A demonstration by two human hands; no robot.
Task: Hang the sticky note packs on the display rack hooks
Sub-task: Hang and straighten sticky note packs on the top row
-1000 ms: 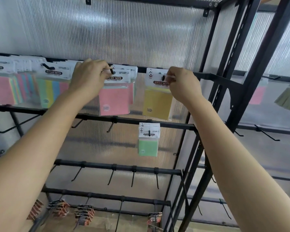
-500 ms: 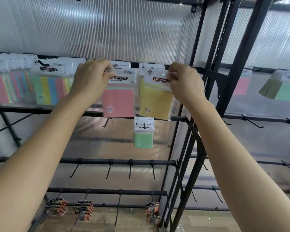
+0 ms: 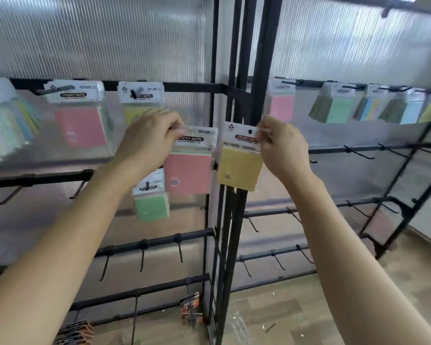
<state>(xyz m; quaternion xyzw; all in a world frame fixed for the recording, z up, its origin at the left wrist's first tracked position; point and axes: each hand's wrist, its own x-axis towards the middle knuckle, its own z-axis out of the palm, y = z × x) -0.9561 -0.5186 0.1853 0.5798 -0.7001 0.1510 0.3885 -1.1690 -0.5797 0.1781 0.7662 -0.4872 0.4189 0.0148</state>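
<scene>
- Far left of the frame: a crowd of multicolour packs [image 3: 8, 120] hangs off the top rail [image 3: 189, 87]. They are too blurred to count. Behind them runs a ribbed, milky plastic panel [image 3: 97, 33].
- Upper left of centre: a hung pink pack [image 3: 81, 125] sits on a black wire hook that passes through the hole in its white card header. The glossy clear sleeve dangles flat below it. Beside it is a hung pale yellow pack [image 3: 141, 95], its lower half hidden behind the knuckles.
- Centre left: the left grip [image 3: 147, 143] has thumb and fingers closed in a pinch on the top edge of the loose pink pack [image 3: 188, 170]. This pack is on no hook and swings free below the fingers. Its hanging hole is covered.
- Just under that hand: 1 small green pack [image 3: 151, 202] hangs on the 2nd rail, with bare hooks either side.
- Centre: the right grip [image 3: 281, 150] pinches the top right corner of the loose yellow pack [image 3: 239, 168], in front of the black upright [image 3: 265, 58]. Holding it by the corner leaves the round punched hole clear, which I'd guess is deliberate, ready for threading.
- Right of the frame: the 2nd bay carries more packs [image 3: 334, 108] along its top rail. Below them are bare hooks [image 3: 358, 154], thin black wire angled outward. I'd say both loose packs could go there.
- Bottom centre: a few orange carded items [image 3: 190, 307] hang low, above a wood-look floor [image 3: 284, 307].
</scene>
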